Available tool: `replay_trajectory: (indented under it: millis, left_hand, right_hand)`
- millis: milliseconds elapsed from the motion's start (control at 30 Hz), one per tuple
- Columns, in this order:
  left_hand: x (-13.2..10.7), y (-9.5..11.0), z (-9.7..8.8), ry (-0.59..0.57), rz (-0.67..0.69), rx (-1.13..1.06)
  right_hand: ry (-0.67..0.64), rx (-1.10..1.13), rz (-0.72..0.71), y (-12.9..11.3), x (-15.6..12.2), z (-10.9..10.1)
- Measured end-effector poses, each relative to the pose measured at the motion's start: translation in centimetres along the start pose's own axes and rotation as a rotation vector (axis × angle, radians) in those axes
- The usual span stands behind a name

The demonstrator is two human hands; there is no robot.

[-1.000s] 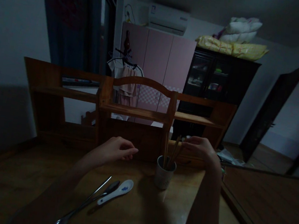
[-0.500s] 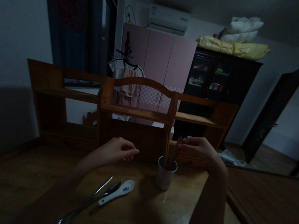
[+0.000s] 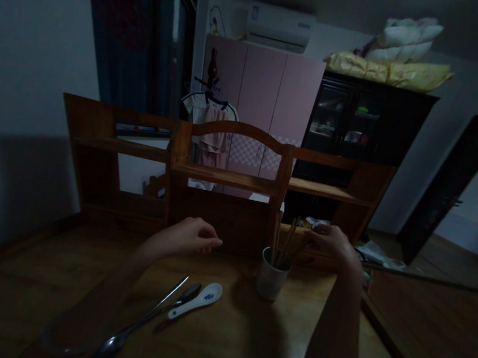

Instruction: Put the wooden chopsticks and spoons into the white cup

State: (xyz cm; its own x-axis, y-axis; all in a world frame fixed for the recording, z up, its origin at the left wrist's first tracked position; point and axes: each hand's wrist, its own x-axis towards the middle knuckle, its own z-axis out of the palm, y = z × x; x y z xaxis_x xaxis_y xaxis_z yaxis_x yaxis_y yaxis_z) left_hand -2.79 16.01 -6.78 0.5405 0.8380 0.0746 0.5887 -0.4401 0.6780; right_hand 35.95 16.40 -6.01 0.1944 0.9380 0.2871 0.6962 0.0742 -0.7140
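Observation:
On the right, my right hand point(image 3: 331, 241) has its fingertips pinched together, just right of the chopsticks point(image 3: 289, 240) standing in a pale cup point(image 3: 270, 281). Whether a chopstick is between those fingers is too dark to tell. My left hand point(image 3: 191, 236) hovers above the table, left of the cup, loosely curved with thumb and fingers apart and nothing in it. Below it lie a white ceramic spoon point(image 3: 196, 301) with a blue mark, a metal spoon point(image 3: 190, 292) and a longer metal spoon point(image 3: 111, 346). A thin metal stick point(image 3: 173, 290) lies alongside them.
A wooden shelf unit point(image 3: 230, 178) stands along the back of the table point(image 3: 218, 345). A raised edge point(image 3: 394, 337) runs down the table's right side. Behind are a pink wardrobe point(image 3: 258, 94), a dark cabinet point(image 3: 367, 131) and a door point(image 3: 453, 170).
My right hand has shifted right, a little away from the chopsticks in the cup. My left hand keeps its loose pose. The whole view has turned slightly.

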Motion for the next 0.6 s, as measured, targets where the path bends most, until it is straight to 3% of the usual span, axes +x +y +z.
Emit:
replay_trajectory:
  millis: [133, 400, 500, 600]
  left_hand:
    - [0.7, -2.3, 0.7, -0.066, 0.01, 0.217]
    - [3.0, -5.9, 4.3, -0.453, -0.129, 0.316]
    - [3.3, -6.4, 5.2, -0.485, -0.134, 0.311]
    - [3.6, -6.6, 6.0, -0.457, -0.148, 0.3]
  right_hand:
    - [0.016, -0.027, 0.007, 0.1, 0.2, 0.2]
    - [0.061, -0.197, 0.009, -1.4, -0.7, -0.2]
    - [0.084, -0.22, -0.002, -2.1, -1.3, -0.6]
    - [0.199, -0.261, 0.006, -2.2, -1.7, -0.9]
